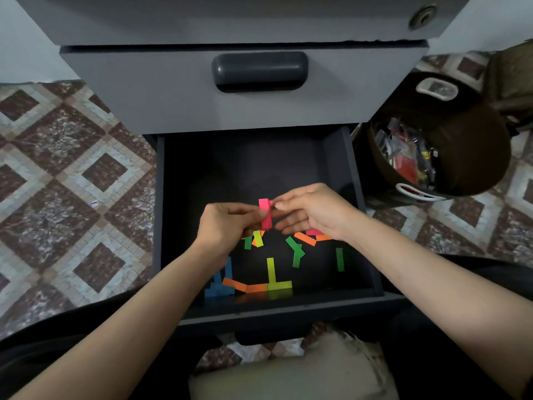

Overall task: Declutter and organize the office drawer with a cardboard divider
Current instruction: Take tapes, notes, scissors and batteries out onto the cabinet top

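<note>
- Two bare hands meet above the open dark-grey lower drawer [364, 226], as I watch through the head camera.
- With my left hand [222, 223] I pinch the small pink paper strip [265, 215] at mid-length between thumb and fingers; it stands upright, clear of the drawer floor.
- On my right hand [313, 212], thumb and forefinger pinch the strip's top end, the other fingers loosely curled below.
- Green, orange, yellow and blue loose paper strips [270, 269] lie scattered on the drawer floor, toward its front.
- Above is the closed grey upper drawer [173, 90] with its dark oblong handle [259, 71].
- At the right, a dark round bin [484, 145] of mixed clutter stands on the patterned tile floor [72, 168].
</note>
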`<state>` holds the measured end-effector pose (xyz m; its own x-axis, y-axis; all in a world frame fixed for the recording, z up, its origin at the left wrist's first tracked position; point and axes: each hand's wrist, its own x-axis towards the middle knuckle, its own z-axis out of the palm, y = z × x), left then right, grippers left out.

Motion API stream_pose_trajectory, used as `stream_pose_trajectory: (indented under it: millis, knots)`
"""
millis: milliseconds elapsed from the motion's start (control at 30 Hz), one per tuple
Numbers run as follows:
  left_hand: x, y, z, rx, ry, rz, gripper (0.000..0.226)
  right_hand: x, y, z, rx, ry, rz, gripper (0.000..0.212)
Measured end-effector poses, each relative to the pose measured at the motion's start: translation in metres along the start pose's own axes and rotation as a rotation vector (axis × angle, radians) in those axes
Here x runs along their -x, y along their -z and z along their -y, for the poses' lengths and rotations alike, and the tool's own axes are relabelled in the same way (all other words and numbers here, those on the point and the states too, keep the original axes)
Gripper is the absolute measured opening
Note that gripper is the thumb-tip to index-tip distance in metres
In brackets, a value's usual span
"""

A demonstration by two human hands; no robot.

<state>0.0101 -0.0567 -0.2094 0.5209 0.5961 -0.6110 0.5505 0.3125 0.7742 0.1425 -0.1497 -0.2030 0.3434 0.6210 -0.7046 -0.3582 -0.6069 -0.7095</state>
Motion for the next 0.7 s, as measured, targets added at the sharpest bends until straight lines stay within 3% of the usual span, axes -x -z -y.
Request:
stream_pose_trajectory:
  millis: [33, 133, 200, 333, 567, 633, 700]
  knots:
    - [-0.001, 0.001, 0.0, 0.009, 0.007, -0.009, 0.01, -0.004, 0.004, -0.003, 0.149, 0.02, -0.074, 0.01]
    - [-0.002, 0.002, 0.0, 0.009, 0.023, -0.013, 0.005, -0.015, 0.016, -0.019, 0.922, 0.072, -0.319, 0.015]
    - [-0.002, 0.003, -0.002, 0.017, 0.027, -0.014, 0.003, -0.015, 0.018, -0.034, 1.154, 0.011, -0.32, 0.021]
    - [-0.003, 0.006, -0.004, 0.015, 0.02, -0.013, 0.003, -0.016, 0.014, -0.056, 1.237, -0.035, -0.326, 0.03]
    - [-0.005, 0.005, -0.003, -0.008, 0.015, 0.007, 0.008, -0.019, 0.015, -0.059, 1.295, -0.07, -0.347, 0.022]
    - [-0.005, 0.005, -0.001, -0.017, 0.016, 0.021, 0.007, -0.019, 0.014, -0.055, 1.253, -0.067, -0.385, 0.02]
    - [-0.006, 0.005, -0.001, -0.016, 0.013, 0.031, 0.007, -0.021, 0.013, -0.046, 1.059, -0.024, -0.452, 0.018]
